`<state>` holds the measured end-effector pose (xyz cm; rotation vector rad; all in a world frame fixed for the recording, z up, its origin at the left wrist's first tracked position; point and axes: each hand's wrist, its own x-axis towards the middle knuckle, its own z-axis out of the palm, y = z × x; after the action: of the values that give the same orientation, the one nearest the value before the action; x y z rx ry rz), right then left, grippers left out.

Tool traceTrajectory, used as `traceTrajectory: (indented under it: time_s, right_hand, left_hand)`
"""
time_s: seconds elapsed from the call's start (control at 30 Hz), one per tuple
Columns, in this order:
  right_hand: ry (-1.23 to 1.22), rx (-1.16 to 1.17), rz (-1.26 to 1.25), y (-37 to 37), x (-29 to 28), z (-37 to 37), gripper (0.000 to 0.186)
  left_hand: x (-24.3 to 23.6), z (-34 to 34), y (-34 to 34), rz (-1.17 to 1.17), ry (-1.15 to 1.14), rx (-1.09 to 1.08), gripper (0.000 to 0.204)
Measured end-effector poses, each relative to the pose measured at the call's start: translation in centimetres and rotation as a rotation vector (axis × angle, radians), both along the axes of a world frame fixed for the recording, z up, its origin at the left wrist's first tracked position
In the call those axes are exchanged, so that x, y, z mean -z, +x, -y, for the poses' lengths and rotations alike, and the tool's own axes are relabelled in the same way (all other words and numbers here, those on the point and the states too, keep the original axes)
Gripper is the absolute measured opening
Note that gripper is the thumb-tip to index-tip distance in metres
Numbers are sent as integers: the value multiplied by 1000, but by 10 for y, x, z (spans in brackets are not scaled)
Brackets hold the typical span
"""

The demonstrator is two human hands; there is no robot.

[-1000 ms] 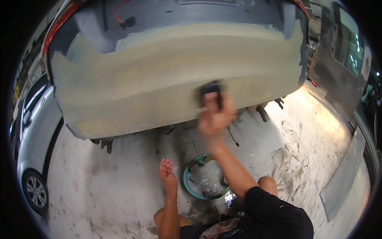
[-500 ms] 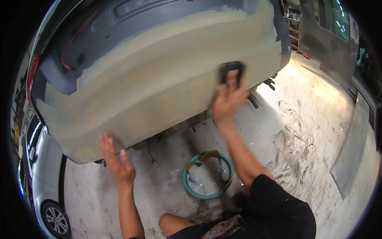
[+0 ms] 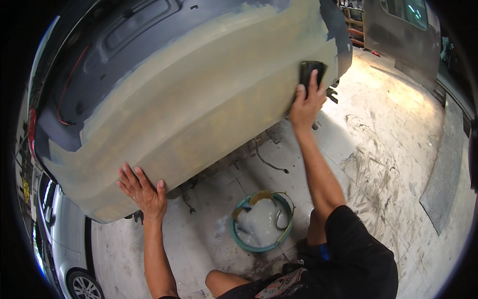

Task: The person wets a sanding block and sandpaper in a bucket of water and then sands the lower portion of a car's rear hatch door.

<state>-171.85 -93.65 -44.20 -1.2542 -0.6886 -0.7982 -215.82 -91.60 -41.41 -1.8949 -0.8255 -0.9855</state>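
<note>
A car's rear panel (image 3: 209, 104) coated in pale beige filler fills the upper middle, with bare dark grey above it. My right hand (image 3: 307, 107) grips a dark rectangular pad (image 3: 314, 69), probably a sanding block, against the panel near its right end. Down at the lower left, my left hand (image 3: 144, 192) lies on the filler with fingers spread. Below the panel, on the tiled floor, a teal bucket (image 3: 238, 238) holds milky grey liquid and some curved sheets and pieces too submerged to make out.
A silver car (image 3: 67, 224) stands at the left edge. A grey detached door (image 3: 398, 50) leans at the upper right, and a textured grey mat (image 3: 438, 184) lies on the smudged floor at the right. Cables and brackets hang beneath the panel.
My right hand has moved rightward and upward along the panel with the pad. My left hand has risen leftward onto the filler. The view has rotated and shifted.
</note>
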Motion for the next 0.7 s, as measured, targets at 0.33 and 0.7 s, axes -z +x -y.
traceTrajectory:
  time_s: [0.33, 0.7]
  right_hand:
    - [-15, -277, 365, -86, -6, 10, 60]
    - [56, -143, 359, -34, -6, 9, 63]
  left_hand:
    - [2, -3, -11, 6, 35, -63, 71]
    - [6, -3, 2, 45, 51, -52, 68]
